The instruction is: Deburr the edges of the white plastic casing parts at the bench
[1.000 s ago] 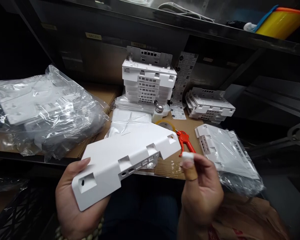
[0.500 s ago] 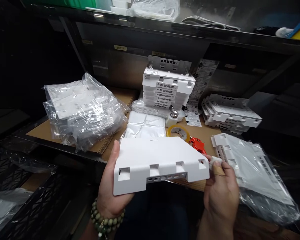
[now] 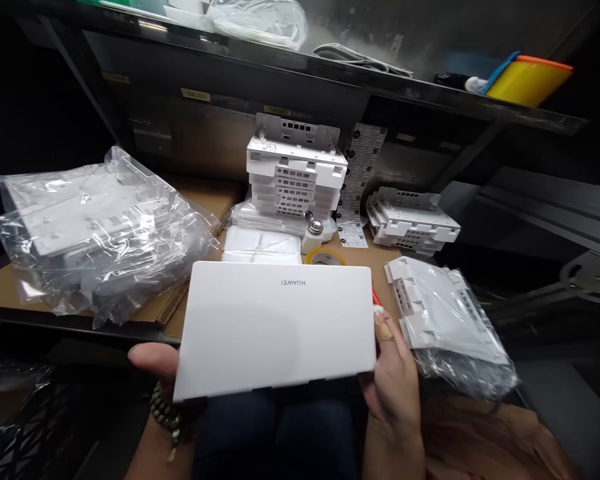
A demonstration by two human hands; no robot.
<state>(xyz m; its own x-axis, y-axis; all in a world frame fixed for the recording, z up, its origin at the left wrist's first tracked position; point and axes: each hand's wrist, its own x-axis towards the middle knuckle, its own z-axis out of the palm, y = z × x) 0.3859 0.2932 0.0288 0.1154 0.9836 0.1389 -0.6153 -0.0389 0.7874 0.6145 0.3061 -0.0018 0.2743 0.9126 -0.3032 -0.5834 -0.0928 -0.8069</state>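
Observation:
A white plastic router cover [image 3: 275, 333] with upside-down HUAWEI lettering is held out in front of me, its broad smooth face towards me. My left hand [image 3: 160, 365] supports it at the left edge; the thumb sticks out sideways and the fingers are hidden underneath. At the right edge, my right hand [image 3: 394, 370] grips it with the fingers closed. A bit of white wipe [image 3: 378, 309] shows at the right fingertips, mostly hidden. Behind the cover lie a roll of yellow tape [image 3: 325, 256] and a small pump bottle [image 3: 313, 236].
Bagged white covers [image 3: 95, 220] lie at left on cardboard [image 3: 0, 283]. A tall stack of covers [image 3: 296, 167] stands at the back, a shorter stack [image 3: 415, 220] to its right. Another bagged cover [image 3: 445, 307] lies right. A shelf [image 3: 240, 63] runs overhead, holding a yellow container [image 3: 530, 81].
The cover has tilted so its ported edge has turned out of sight and its broad face shows. My right hand has come in against its right edge. The view has shifted rightward.

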